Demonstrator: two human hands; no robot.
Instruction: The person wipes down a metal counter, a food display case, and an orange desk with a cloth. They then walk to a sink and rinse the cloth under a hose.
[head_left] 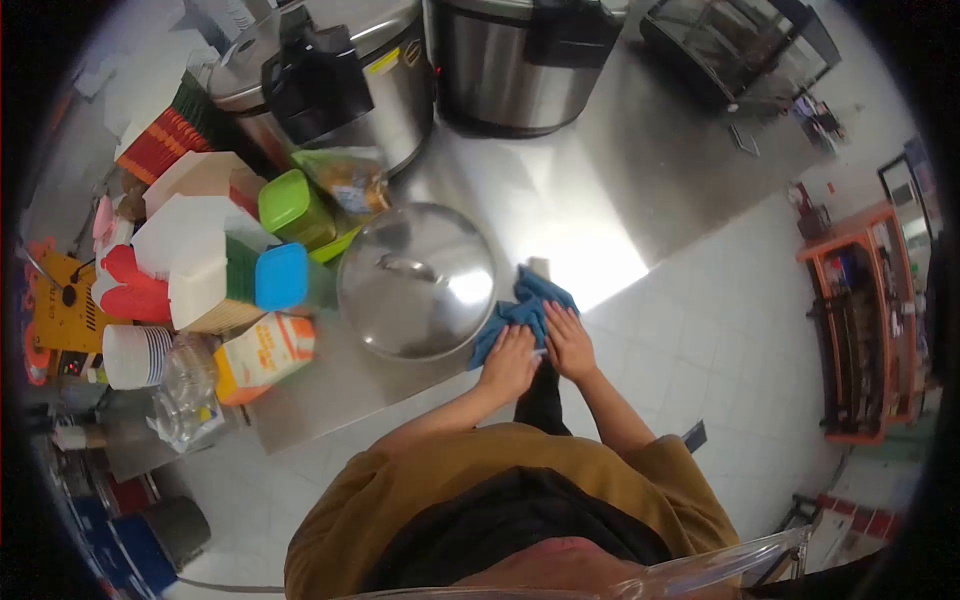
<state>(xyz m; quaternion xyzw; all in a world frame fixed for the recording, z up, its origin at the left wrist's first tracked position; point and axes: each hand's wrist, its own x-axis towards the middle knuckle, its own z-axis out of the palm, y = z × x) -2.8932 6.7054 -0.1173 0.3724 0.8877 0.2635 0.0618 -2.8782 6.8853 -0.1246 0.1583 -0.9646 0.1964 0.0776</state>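
Observation:
A crumpled blue cloth [530,305] lies at the front edge of the steel counter [620,190]. My left hand [512,358] rests on the cloth's lower left part, its fingers stretched forward over the fabric. Close beside it, my right hand [568,340] presses on the right part of the cloth with its fingers extended. Just left of the cloth sits a round metal lid [417,310] with a handle on top. A small pale object [540,267] shows at the cloth's far end.
Two large steel cookers [515,75] stand at the back. Left are a blue-lidded container [282,277], a green-lidded container [287,205], stacked boxes [200,290], white cups [137,355] and an orange-and-white carton [263,358]. A glass case [740,50] stands back right, an orange shelf [855,330] far right.

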